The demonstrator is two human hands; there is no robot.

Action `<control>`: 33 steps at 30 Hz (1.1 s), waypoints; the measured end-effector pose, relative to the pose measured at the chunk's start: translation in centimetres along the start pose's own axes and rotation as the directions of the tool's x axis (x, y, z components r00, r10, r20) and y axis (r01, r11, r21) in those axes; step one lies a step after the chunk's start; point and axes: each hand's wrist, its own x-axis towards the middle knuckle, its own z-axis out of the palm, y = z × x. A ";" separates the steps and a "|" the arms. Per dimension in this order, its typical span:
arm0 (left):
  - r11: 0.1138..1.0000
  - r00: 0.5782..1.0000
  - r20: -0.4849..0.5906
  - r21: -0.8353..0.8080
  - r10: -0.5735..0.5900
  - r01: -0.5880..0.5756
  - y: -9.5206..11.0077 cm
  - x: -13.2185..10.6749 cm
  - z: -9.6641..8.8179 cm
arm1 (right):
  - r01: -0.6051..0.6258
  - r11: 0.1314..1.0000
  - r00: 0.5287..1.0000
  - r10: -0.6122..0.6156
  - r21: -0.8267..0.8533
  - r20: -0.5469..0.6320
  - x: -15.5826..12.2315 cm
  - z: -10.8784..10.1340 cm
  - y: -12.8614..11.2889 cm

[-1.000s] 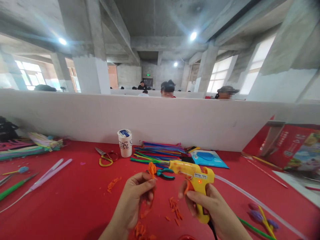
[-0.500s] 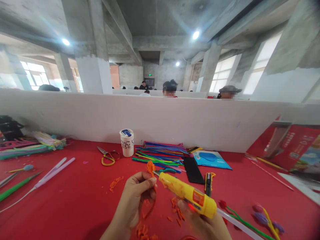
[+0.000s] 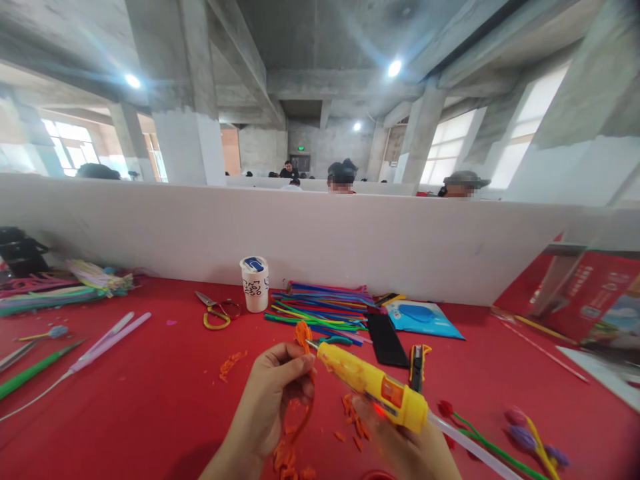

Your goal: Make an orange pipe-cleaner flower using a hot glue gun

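My left hand point(image 3: 267, 407) pinches an orange pipe-cleaner piece point(image 3: 302, 333) whose curled top stands above my fingers and whose stem hangs down below them. My right hand point(image 3: 405, 448), low in the view, grips a yellow hot glue gun point(image 3: 373, 385) with a lit red lamp. The gun lies tilted, and its metal nozzle touches the curled orange top. A clear glue stick point(image 3: 470, 448) pokes out of the gun's back end. Orange scraps point(image 3: 353, 417) litter the red table point(image 3: 140, 400) under both hands.
Behind the hands lie a bundle of coloured pipe cleaners point(image 3: 320, 310), teal pliers point(image 3: 336, 341), a black phone point(image 3: 386, 340), a yellow utility knife point(image 3: 416, 360), scissors point(image 3: 216, 311) and a white cup point(image 3: 255, 283). Finished pipe-cleaner flowers point(image 3: 525, 440) lie right. A white partition point(image 3: 350, 240) backs the table; other people sit beyond.
My right hand dropped and tipped the glue gun from upright to lying tilted, bringing its nozzle against the orange piece. The left hand has held still.
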 end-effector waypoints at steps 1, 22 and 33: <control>1.000 1.000 -0.003 -0.003 0.003 -0.003 0.0 0.0 0.1 | -0.003 1.000 1.000 0.003 0.010 -0.004 0.0 0.0 -0.1; 0.999 1.000 -0.005 -0.038 -0.018 0.018 0.1 -0.1 0.2 | 0.009 1.000 1.000 -0.008 0.023 -0.016 -0.2 0.0 0.0; 0.999 1.000 0.012 -0.033 -0.013 0.014 -0.1 0.0 0.1 | 0.061 0.998 0.998 -0.061 -0.007 -0.002 0.0 0.0 -0.1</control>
